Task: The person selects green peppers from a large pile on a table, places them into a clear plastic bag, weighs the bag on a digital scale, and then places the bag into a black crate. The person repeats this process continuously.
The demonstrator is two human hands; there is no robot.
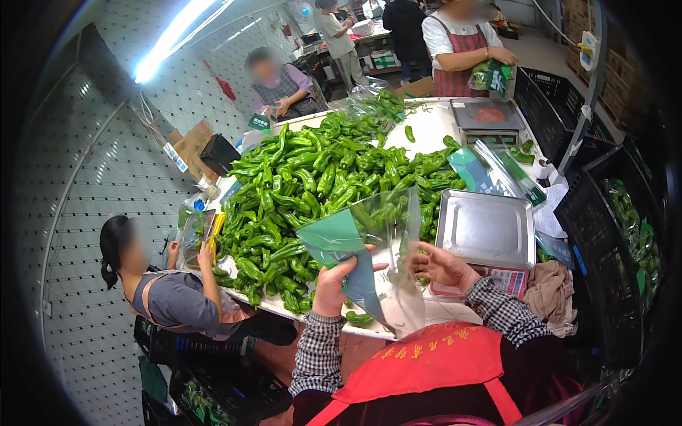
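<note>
A clear plastic bag with a green and blue printed panel (341, 239) is held up before me, and it looks flat, with nothing inside. My left hand (334, 282) grips its printed side between thumb and fingers. At the clear side, my right hand (445, 269) has bent, spread fingertips at the bag's edge; whether they pinch the film is hard to see. Behind the bag spreads a large heap of green peppers (303, 186) on a white table (431, 130). Close to my right hand stands a weighing scale with a steel pan (486, 229).
Stacked flat bags (479, 173) lie beyond the scale, near a second scale (485, 114). A beige cloth (549, 293) lies at right. Black crates (597, 229) line the right side. Co-workers stand at left (170, 298), far left (279, 85) and across the table (461, 48).
</note>
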